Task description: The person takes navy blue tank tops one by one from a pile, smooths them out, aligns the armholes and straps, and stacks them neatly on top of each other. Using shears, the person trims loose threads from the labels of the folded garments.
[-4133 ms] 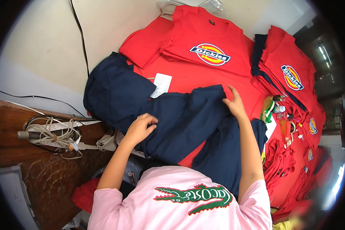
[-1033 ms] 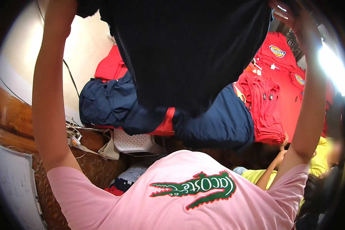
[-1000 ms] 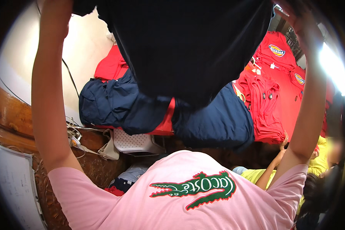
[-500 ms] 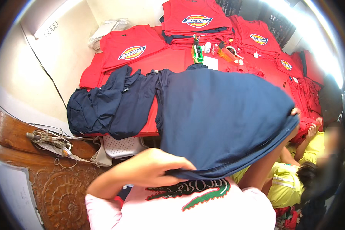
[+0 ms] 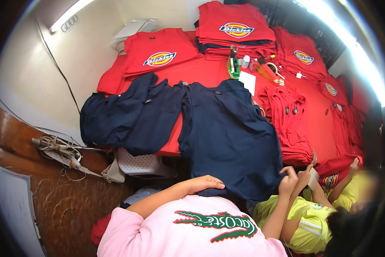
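Observation:
A navy sleeveless shirt (image 5: pixel 237 137) lies spread over the front of the table, neck end away from me and hem toward me, hanging past the edge. My left hand (image 5: pixel 204 183) has its fingers closed on the hem's left part, close to my body. At the right corner of the hem, my right hand (image 5: pixel 288 180) pinches the cloth between thumb and fingers. Left of this shirt, more navy shirts (image 5: pixel 152 118) lie in a loose, rumpled pile that touches its edge.
Red printed shirts (image 5: pixel 160 51) and a taller stack (image 5: pixel 237 28) sit at the back. A green tape dispenser (image 5: pixel 233 66), white bottle (image 5: pixel 245 61) and paper (image 5: pixel 247 81) lie nearby. Red garments (image 5: pixel 286 128) line the right. A white stool (image 5: pixel 143 165) stands below; a yellow-shirted person (image 5: pixel 304 222) works at right.
The navy shirt was raised and billowing; now it has settled flatter onto the table. My right hand has come down and leftward with the hem, and the red garments behind are uncovered.

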The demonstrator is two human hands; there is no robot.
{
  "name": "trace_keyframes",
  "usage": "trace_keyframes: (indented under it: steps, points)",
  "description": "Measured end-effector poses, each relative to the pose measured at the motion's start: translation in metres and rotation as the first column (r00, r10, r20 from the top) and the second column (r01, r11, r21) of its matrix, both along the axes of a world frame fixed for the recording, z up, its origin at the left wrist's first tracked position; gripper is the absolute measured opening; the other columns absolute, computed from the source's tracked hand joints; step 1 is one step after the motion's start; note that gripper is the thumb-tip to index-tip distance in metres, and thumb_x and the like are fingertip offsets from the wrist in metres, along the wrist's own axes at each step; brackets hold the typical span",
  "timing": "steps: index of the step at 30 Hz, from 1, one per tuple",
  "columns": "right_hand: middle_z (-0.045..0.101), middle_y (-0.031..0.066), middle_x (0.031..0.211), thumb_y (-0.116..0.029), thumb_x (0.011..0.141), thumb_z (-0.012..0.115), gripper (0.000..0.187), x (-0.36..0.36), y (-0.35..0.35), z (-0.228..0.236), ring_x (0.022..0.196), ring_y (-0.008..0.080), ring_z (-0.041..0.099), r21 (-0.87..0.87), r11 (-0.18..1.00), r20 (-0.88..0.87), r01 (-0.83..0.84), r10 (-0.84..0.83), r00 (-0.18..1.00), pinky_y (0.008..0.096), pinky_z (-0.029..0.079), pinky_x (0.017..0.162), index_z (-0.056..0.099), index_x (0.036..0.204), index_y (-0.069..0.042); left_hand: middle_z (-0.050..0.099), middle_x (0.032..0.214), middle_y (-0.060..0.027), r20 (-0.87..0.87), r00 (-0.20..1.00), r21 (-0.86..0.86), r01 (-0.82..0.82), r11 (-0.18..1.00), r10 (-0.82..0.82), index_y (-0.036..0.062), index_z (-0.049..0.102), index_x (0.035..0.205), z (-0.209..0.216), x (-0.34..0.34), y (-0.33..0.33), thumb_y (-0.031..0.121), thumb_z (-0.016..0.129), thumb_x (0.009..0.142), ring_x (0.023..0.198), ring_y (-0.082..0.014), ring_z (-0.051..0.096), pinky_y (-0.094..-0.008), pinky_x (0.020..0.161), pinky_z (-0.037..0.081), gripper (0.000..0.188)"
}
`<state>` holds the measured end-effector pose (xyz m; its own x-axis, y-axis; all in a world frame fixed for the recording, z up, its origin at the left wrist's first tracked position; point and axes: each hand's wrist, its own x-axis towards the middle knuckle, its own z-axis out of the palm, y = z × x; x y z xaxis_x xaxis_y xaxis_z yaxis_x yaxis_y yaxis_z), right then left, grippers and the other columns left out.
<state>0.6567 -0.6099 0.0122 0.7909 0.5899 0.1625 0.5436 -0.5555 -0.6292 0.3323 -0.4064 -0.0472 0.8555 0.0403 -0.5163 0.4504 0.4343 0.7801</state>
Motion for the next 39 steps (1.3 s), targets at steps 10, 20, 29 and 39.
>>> trace_keyframes:
  steps: [10,20,29,39]
  points:
    - [0.076,0.0191,0.111,-0.035,0.091,0.077,0.043,-0.011,0.116,-0.041,0.106,0.0384,0.073,-0.366,0.904,-0.087,-0.221,0.203,0.975,0.0484,0.056,0.090,0.073,0.121,-0.004,0.054,0.156,-0.0260,-0.418,0.875,0.418,0.423,0.804,-0.242,0.0035,0.043,0.162,-0.195,-0.084,-0.003,0.061,0.067,0.097,0.145,-0.0359,0.052,-0.0431,0.118,0.042,0.090]
    - [0.076,0.0053,0.081,-0.046,0.096,0.077,0.048,0.106,0.403,-0.113,0.052,0.0131,0.061,0.060,0.984,-0.798,0.169,-0.054,0.601,0.0299,0.045,0.047,0.069,0.117,-0.004,0.076,0.121,-0.0059,-0.118,0.861,0.195,-0.468,0.862,0.494,0.0036,0.062,0.142,-0.119,-0.174,0.111,0.022,0.069,0.104,0.105,-0.0125,0.070,-0.0293,0.088,0.053,0.043]
    - [0.075,0.0109,0.080,-0.021,0.102,0.067,0.023,0.164,0.491,-0.118,0.059,0.0205,0.072,0.645,0.753,-0.436,0.131,0.222,0.872,0.0304,0.050,0.043,0.060,0.117,-0.004,0.075,0.115,-0.0054,0.104,0.520,0.555,-0.738,0.385,0.848,0.0028,0.072,0.128,-0.041,-0.254,0.221,0.012,0.073,0.101,0.106,-0.0127,0.069,-0.0294,0.096,0.053,0.029]
    - [0.074,0.0224,0.112,-0.019,0.089,0.073,0.041,-0.069,0.592,-0.062,0.101,0.0420,0.072,-0.222,0.839,0.397,-0.497,0.543,0.740,0.0527,0.058,0.085,0.060,0.126,-0.005,0.078,0.119,-0.0140,0.125,0.784,0.507,-0.577,0.640,0.608,-0.0049,0.072,0.129,-0.033,-0.201,0.346,0.015,0.068,0.103,0.102,-0.0172,0.073,-0.0312,0.096,0.057,0.032]
